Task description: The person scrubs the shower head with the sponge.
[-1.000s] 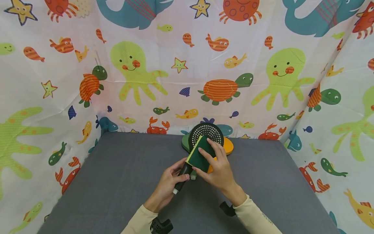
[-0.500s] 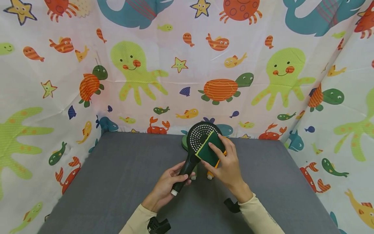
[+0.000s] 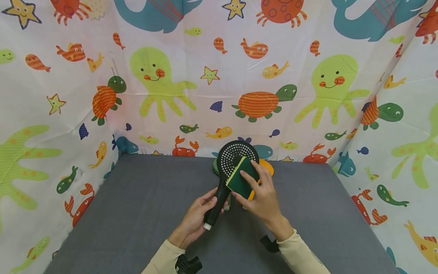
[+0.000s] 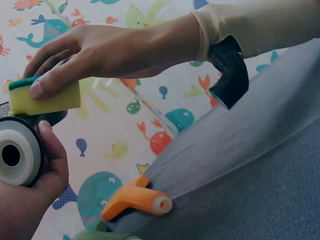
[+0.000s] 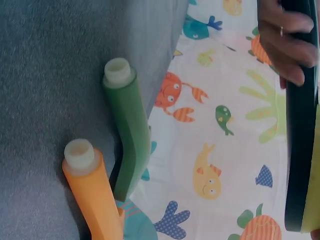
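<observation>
A black shower head [image 3: 226, 161] is tilted up above the table, its perforated round face showing. My left hand [image 3: 194, 220] grips its handle near the white-tipped lower end. In my right hand [image 3: 262, 199] is a sponge [image 3: 243, 178] with a dark green top and yellow body, pinched between thumb and fingers. The sponge lies against the lower right of the shower head's face and covers part of it. The left wrist view shows the sponge's yellow side [image 4: 50, 99] above the handle's end. Only an edge of the sponge appears in the right wrist view.
Behind the black one, a green shower head [image 5: 131, 135] and an orange shower head [image 5: 95, 192] rest on the grey table [image 3: 143, 213]. They are mostly hidden in the head view. A curtain [image 3: 205, 95] printed with sea animals surrounds the table's back and sides.
My right hand has moved the sponge up and right over the shower head's face, then slightly back down and left. The shower head has shifted slightly up and left.
</observation>
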{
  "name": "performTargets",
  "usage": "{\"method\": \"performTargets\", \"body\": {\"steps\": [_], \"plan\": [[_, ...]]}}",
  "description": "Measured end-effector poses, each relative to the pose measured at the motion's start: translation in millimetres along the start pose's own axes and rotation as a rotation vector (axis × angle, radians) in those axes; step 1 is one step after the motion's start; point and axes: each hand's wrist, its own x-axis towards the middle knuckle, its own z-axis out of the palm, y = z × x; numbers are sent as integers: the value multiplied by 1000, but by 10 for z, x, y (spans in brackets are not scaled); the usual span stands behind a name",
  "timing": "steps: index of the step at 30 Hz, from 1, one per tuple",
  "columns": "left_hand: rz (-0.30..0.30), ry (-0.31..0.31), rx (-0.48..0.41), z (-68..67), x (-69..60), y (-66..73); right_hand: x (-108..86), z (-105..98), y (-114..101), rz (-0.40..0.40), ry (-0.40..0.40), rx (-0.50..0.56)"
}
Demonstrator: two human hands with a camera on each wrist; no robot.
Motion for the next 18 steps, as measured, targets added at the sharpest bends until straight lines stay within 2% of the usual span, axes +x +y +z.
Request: {"method": "performTargets", "body": {"steps": [6,8,18], "plan": [[13,-27,-51,-13,17,23,-15,35,-111,-67,-85,72],[16,-40,-72,-14,20,34,-17,55,-137,-88,-89,99],[36,-19,-128,29,33,124,-22,69,-210,-99,-114,187]]}}
